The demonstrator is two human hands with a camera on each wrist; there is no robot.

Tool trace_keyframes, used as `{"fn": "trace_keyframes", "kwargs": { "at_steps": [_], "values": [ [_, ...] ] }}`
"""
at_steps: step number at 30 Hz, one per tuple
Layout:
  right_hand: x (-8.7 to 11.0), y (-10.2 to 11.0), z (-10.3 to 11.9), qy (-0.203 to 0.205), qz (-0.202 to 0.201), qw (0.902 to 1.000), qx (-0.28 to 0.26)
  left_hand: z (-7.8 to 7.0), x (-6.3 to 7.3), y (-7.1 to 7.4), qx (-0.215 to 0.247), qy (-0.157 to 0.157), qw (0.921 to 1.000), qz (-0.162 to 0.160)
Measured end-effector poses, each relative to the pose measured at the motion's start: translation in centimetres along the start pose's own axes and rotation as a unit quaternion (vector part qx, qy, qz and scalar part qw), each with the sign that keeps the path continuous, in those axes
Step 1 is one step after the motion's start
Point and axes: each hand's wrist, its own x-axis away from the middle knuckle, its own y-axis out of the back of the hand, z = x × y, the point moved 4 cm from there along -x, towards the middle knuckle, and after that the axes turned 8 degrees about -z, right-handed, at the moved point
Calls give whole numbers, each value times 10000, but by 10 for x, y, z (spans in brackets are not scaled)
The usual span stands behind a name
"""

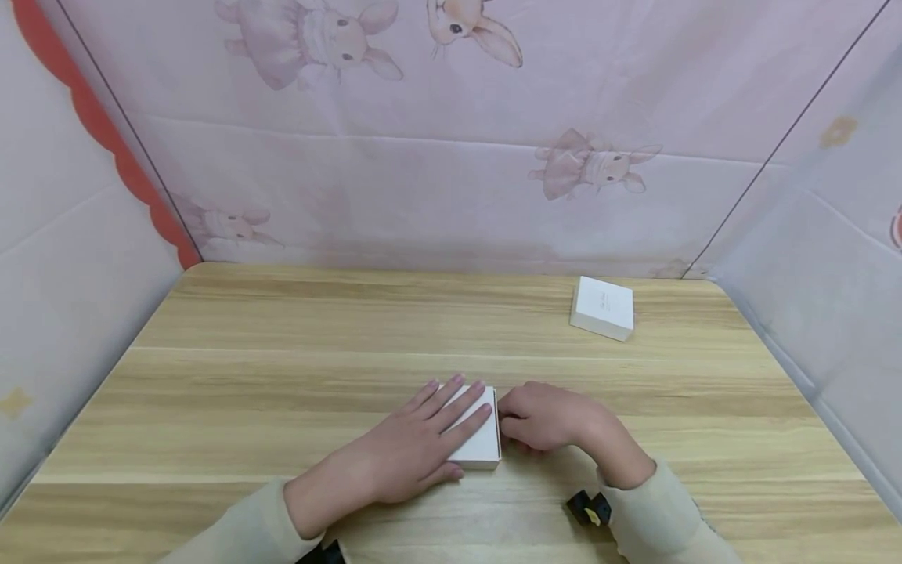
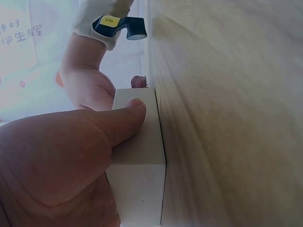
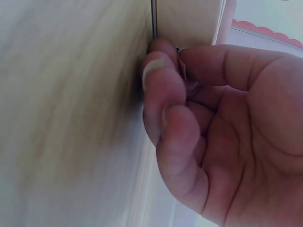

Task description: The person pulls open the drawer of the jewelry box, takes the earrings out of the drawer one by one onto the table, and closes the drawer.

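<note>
A white box (image 1: 478, 440) lies on the wooden table in front of the person. Across its top rests the left hand (image 1: 412, 450), fingers straight and spread. In the left wrist view, the thumb (image 2: 127, 118) lies along the side of the box (image 2: 137, 151). At the box's right end, the right hand (image 1: 546, 415) has its fingers curled. In the right wrist view, its thumb and forefinger pinch a small thin tab (image 3: 182, 68) at the end of the box (image 3: 187, 21). Most of that tab is hidden by the fingers.
A second white box (image 1: 603, 307) with faint print on top lies at the back right of the table (image 1: 282, 337). Fabric walls with rabbit pictures (image 1: 395, 196) enclose the back and sides. A small black device (image 1: 589, 509) sits at the right sleeve.
</note>
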Motion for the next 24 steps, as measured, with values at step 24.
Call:
{"fn": "trace_keyframes", "kwargs": {
  "at_steps": [24],
  "values": [
    [6, 18, -13, 192, -210, 9983, -500, -2, 0, 1, 109, 90, 9999, 92]
  ]
}}
